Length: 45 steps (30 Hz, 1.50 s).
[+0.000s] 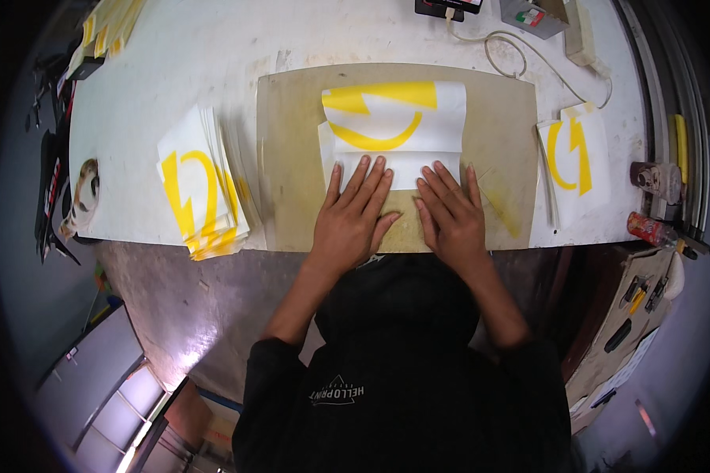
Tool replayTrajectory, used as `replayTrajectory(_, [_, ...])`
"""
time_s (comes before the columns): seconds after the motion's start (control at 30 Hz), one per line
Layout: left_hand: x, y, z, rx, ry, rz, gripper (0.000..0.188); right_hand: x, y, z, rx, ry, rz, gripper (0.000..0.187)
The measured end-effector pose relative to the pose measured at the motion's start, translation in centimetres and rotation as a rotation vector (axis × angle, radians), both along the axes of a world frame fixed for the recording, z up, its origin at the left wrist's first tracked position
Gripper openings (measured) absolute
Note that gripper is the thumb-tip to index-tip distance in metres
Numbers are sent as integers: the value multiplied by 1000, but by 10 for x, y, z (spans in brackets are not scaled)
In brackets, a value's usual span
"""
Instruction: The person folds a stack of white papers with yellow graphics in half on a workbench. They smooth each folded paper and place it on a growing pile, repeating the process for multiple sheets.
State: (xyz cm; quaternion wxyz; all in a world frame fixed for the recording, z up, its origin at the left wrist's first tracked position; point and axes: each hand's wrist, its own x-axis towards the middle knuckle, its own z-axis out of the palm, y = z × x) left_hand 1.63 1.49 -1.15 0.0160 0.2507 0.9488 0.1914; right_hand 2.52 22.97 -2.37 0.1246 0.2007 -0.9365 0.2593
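A white paper sheet with a yellow printed design (418,138) lies on a translucent work mat (292,102), with a fold line running across it. Its far edge curls up slightly. Both hands press flat on the sheet's near part. My left hand (356,217) has its fingers stretched out over the left side, thumb apart. My right hand (455,217) rests likewise on the right side. Neither hand grips anything. To the left is a thick stack of white and yellow papers (193,169); to the right lies a smaller pile of the same papers (564,158).
More yellow and white papers (106,27) lie at the far left corner, and a cat (85,195) sits by the left edge. At the back are a device with a white cable (505,38) and a metal box (535,16). A red-labelled bottle (651,229) is at the right edge.
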Motion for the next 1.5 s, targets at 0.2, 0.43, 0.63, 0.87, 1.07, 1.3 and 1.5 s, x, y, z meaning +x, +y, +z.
replayTrajectory(0.2, [21, -30, 4, -92, -76, 91, 75, 9, -12, 3, 88, -91, -30, 41])
replayTrajectory(0.43, [23, -30, 2, -112, -62, 109, 74, 24, 16, 11, 300, -154, -191, 47])
replayTrajectory(0.63, [27, -21, 5, -67, -61, 67, 70, 19, 52, 32, -23, 0, -381, 52])
replayTrajectory(0.87, [33, -1, 2, 66, 97, 129, 51, -78, 69, 13, -1601, -817, 156, 69])
replayTrajectory(1.07, [6, 23, -4, 122, 275, 271, 27, -104, 65, 10, -1550, -830, -60, 58])
replayTrajectory(1.3, [2, 24, -7, 131, 106, 206, 45, -74, 29, 22, -425, 51, -395, 49])
replayTrajectory(1.5, [1, 21, -7, 66, 67, 171, 50, -78, -27, 16, 92, -38, 295, 48])
